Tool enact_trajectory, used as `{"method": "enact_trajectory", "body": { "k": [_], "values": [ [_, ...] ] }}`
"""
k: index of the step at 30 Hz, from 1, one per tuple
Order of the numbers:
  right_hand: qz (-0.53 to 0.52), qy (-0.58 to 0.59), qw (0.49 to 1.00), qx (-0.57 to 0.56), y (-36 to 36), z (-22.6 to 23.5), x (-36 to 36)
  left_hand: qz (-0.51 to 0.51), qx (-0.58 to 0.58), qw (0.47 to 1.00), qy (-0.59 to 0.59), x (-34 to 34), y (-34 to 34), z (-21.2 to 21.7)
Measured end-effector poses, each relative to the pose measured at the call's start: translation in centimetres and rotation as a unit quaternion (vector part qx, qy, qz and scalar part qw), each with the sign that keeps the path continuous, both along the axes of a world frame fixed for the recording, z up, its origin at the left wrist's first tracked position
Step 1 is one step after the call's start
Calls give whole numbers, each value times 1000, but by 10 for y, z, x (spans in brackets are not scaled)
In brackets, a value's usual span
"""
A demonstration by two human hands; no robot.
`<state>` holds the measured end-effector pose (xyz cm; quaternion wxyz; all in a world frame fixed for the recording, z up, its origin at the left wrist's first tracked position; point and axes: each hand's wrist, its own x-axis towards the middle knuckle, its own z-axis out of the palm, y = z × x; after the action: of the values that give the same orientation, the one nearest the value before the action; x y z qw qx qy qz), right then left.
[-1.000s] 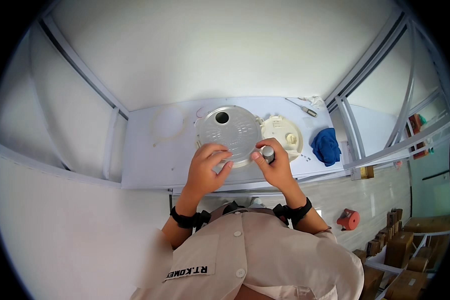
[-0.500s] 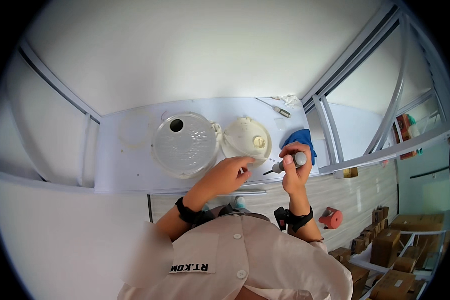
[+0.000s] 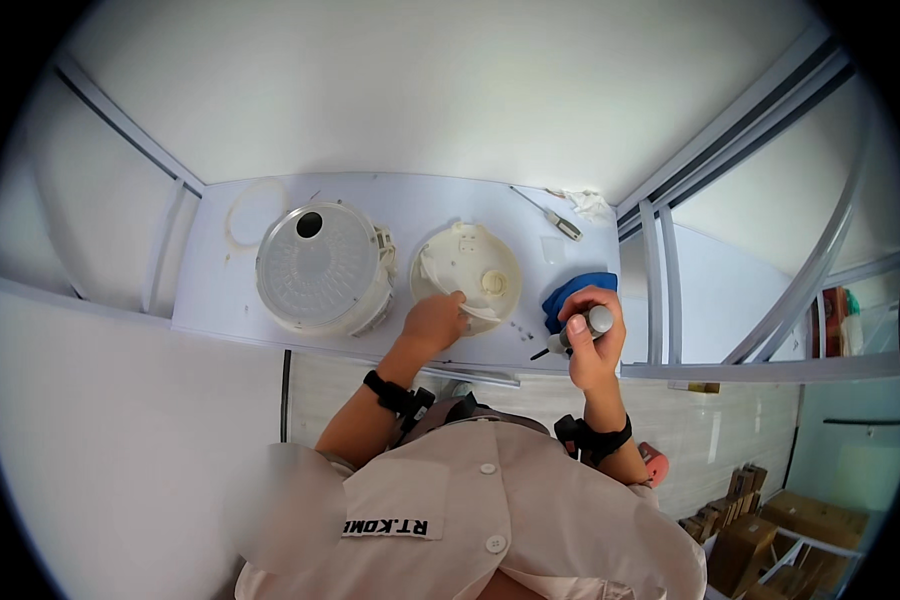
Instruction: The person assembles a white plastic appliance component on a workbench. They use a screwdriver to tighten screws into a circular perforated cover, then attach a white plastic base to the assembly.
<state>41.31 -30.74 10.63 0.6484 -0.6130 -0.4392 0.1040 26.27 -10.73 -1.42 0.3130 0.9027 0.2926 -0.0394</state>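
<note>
My left hand (image 3: 437,322) has its fingers closed on the edge of a thin white plastic panel (image 3: 480,311), tilted up inside a round cream plastic cover (image 3: 511,262). The inner side of this cover shows, with a small ring-shaped part (image 3: 493,283) in it. In my right hand (image 3: 598,345) is a grey-handled screwdriver (image 3: 568,341), its dark tip pointing down and left over the table's front edge. Left of the cover stands a round white appliance body (image 3: 315,270) with a clear ridged top and a dark round hole. Several small screws (image 3: 522,331) lie between my hands.
Behind my right hand lies a blue cloth (image 3: 566,295). A second screwdriver (image 3: 548,213) and a crumpled white tissue (image 3: 592,205) are at the table's far right. A pale ring (image 3: 237,215) lies far left. Metal frame posts (image 3: 660,290) border the right end.
My left hand has moved left and closed on the white panel, which now tilts up from the cover. My right hand still holds the screwdriver. The view has shifted slightly.
</note>
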Motion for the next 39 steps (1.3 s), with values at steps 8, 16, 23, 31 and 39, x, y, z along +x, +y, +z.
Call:
{"method": "enact_trajectory", "body": {
  "k": [8,16,23,31,39],
  "values": [
    [22,38,999,25,-1,-10,24,50,-1,980,-191,13,-18,22],
    [25,35,999,23,-18,-13,43,4,47,973,-227,54,-31,3],
    [0,33,999,14,-36,-8,54,-5,41,983,-181,74,-35,-25],
    [-5,55,998,-2,-40,-17,56,124,34,988,-85,60,-24,-15],
    [9,37,999,-15,-35,-36,54,208,88,967,-118,56,1,-38]
  ]
}}
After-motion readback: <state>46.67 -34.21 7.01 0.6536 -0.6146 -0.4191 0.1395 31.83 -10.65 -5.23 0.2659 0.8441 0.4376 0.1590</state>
